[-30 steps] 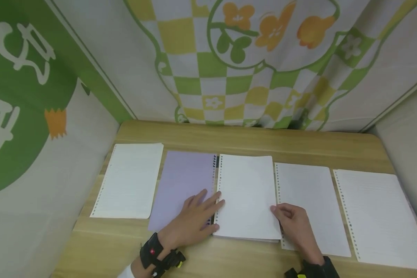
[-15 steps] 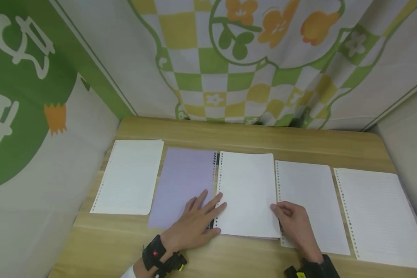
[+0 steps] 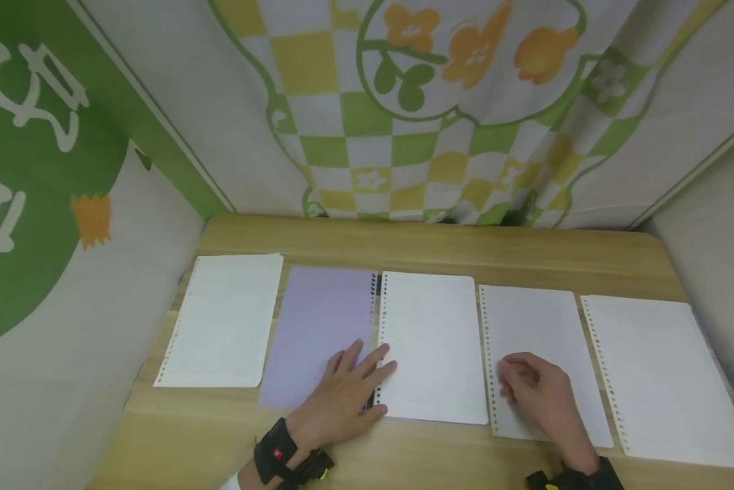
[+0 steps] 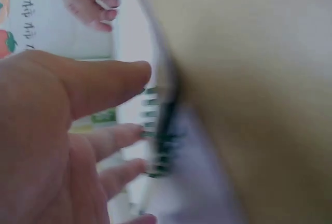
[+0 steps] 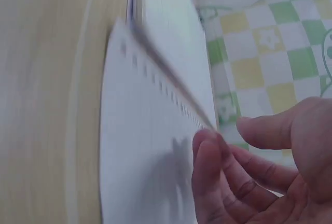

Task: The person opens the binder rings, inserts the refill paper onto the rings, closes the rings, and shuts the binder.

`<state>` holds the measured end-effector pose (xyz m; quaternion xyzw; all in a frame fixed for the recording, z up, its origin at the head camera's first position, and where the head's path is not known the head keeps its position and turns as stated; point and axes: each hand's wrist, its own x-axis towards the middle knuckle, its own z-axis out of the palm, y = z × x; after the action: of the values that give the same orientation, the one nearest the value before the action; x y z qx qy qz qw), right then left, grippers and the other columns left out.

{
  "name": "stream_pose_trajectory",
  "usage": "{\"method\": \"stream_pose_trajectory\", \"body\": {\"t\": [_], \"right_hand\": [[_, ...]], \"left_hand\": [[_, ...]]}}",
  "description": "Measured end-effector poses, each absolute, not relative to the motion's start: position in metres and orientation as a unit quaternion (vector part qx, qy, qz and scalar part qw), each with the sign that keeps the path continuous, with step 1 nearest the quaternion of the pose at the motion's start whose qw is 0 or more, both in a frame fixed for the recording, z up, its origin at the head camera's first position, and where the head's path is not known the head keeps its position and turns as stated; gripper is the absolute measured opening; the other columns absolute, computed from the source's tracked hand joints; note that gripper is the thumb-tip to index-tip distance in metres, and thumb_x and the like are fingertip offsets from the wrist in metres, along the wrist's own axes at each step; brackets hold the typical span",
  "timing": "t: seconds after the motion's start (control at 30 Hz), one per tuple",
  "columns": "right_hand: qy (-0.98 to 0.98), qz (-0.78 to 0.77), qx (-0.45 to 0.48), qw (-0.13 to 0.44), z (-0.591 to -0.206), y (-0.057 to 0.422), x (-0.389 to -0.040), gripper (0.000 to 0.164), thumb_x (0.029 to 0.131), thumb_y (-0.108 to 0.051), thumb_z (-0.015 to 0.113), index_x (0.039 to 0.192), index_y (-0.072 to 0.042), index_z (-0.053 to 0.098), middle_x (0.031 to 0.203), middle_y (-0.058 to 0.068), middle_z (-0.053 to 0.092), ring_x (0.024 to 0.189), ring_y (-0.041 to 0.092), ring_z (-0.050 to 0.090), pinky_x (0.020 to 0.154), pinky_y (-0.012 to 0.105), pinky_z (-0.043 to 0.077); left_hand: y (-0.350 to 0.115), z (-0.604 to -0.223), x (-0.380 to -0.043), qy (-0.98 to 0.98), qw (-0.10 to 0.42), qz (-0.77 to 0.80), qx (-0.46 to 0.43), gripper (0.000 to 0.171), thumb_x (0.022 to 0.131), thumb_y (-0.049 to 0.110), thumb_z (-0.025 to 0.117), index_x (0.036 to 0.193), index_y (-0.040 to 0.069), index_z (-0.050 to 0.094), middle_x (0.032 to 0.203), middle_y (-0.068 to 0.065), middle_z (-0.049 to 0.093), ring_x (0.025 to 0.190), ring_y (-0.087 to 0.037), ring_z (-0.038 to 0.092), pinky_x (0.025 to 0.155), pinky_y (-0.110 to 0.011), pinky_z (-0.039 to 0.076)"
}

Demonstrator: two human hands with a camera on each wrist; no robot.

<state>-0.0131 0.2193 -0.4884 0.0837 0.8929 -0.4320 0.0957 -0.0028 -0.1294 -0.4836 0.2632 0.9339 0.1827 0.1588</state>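
Observation:
A ring-bound notebook lies open, its purple cover on the left and a white lined page on the right, with black rings between them. My left hand spreads across the binding, palm over the cover and fingertips at the page's punched edge. Just past the page's right edge, my right hand hovers over a loose punched sheet. Its fingers are loosely bent, and the right wrist view shows the thumb apart from them with nothing held.
Another loose lined sheet lies at the far right of the wooden table, and more punched paper at the far left. Behind the table hangs a checked curtain. A printed wall stands at the left.
My right hand has let go of the notebook page's right edge and moved right, over the neighbouring sheet. The left hand stays at the binding. The head view has shifted slightly.

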Motion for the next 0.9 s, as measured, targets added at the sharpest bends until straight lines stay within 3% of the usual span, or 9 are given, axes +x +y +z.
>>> {"method": "stream_pose_trajectory", "body": {"t": [0.13, 0.23, 0.37, 0.47, 0.57, 0.67, 0.9], "right_hand": [[0.933, -0.353, 0.057, 0.039, -0.485, 0.25, -0.008, 0.028, 0.103, -0.021, 0.073, 0.121, 0.001, 0.073, 0.104, 0.015, 0.079, 0.091, 0.025, 0.076, 0.071, 0.019, 0.056], [0.944, -0.322, 0.057, 0.038, -0.481, 0.27, -0.008, 0.04, 0.099, -0.022, 0.079, 0.126, 0.005, 0.069, 0.111, 0.022, 0.075, 0.101, 0.037, 0.074, 0.072, 0.022, 0.058], [0.956, -0.273, 0.067, 0.078, -0.477, 0.29, -0.009, 0.069, 0.092, -0.031, 0.085, 0.137, 0.013, 0.057, 0.125, 0.035, 0.063, 0.11, 0.049, 0.067, 0.084, 0.046, 0.063], [0.961, -0.237, 0.076, 0.117, -0.475, 0.299, -0.009, 0.093, 0.087, -0.042, 0.088, 0.144, 0.018, 0.047, 0.136, 0.046, 0.048, 0.121, 0.06, 0.054, 0.098, 0.069, 0.052], [0.961, -0.219, 0.09, 0.144, -0.476, 0.304, -0.006, 0.111, 0.08, -0.049, 0.092, 0.149, 0.02, 0.039, 0.144, 0.051, 0.035, 0.131, 0.069, 0.039, 0.106, 0.078, 0.04], [0.958, -0.215, 0.105, 0.155, -0.477, 0.307, -0.003, 0.121, 0.075, -0.05, 0.095, 0.152, 0.02, 0.034, 0.146, 0.053, 0.028, 0.132, 0.073, 0.032, 0.105, 0.081, 0.038], [0.948, -0.228, 0.153, 0.159, -0.478, 0.309, 0.0, 0.124, 0.071, -0.041, 0.099, 0.154, 0.016, 0.028, 0.149, 0.053, 0.019, 0.133, 0.072, 0.028, 0.104, 0.08, 0.04]], "left_hand": [[-0.112, -0.472, -0.01, 0.944, 0.12, 0.151, 0.267, 0.056, 0.104, 0.039, 0.068, 0.153, 0.014, 0.058, 0.168, -0.01, 0.043, 0.156, -0.046, 0.032, 0.123, -0.064, 0.03], [-0.093, -0.467, -0.017, 0.945, 0.103, 0.13, 0.284, 0.056, 0.105, 0.041, 0.066, 0.153, 0.015, 0.056, 0.168, -0.007, 0.044, 0.156, -0.041, 0.035, 0.123, -0.061, 0.033], [-0.066, -0.466, -0.022, 0.936, 0.101, 0.117, 0.317, 0.057, 0.107, 0.042, 0.063, 0.157, 0.019, 0.052, 0.171, -0.002, 0.04, 0.157, -0.035, 0.035, 0.123, -0.058, 0.034], [-0.044, -0.469, -0.019, 0.925, 0.083, 0.102, 0.356, 0.057, 0.107, 0.044, 0.061, 0.158, 0.021, 0.051, 0.171, 0.0, 0.04, 0.156, -0.033, 0.037, 0.122, -0.054, 0.038], [-0.021, -0.477, -0.01, 0.909, 0.056, 0.08, 0.404, 0.058, 0.107, 0.049, 0.06, 0.158, 0.025, 0.05, 0.17, 0.003, 0.041, 0.155, -0.031, 0.04, 0.121, -0.05, 0.041], [-0.002, -0.485, 0.0, 0.892, 0.057, 0.06, 0.444, 0.058, 0.107, 0.054, 0.056, 0.16, 0.031, 0.048, 0.171, 0.006, 0.04, 0.156, -0.029, 0.038, 0.121, -0.046, 0.04], [0.017, -0.494, 0.008, 0.879, 0.089, 0.025, 0.468, 0.053, 0.108, 0.06, 0.049, 0.158, 0.042, 0.049, 0.172, 0.011, 0.036, 0.158, -0.026, 0.032, 0.124, -0.044, 0.036]]}}
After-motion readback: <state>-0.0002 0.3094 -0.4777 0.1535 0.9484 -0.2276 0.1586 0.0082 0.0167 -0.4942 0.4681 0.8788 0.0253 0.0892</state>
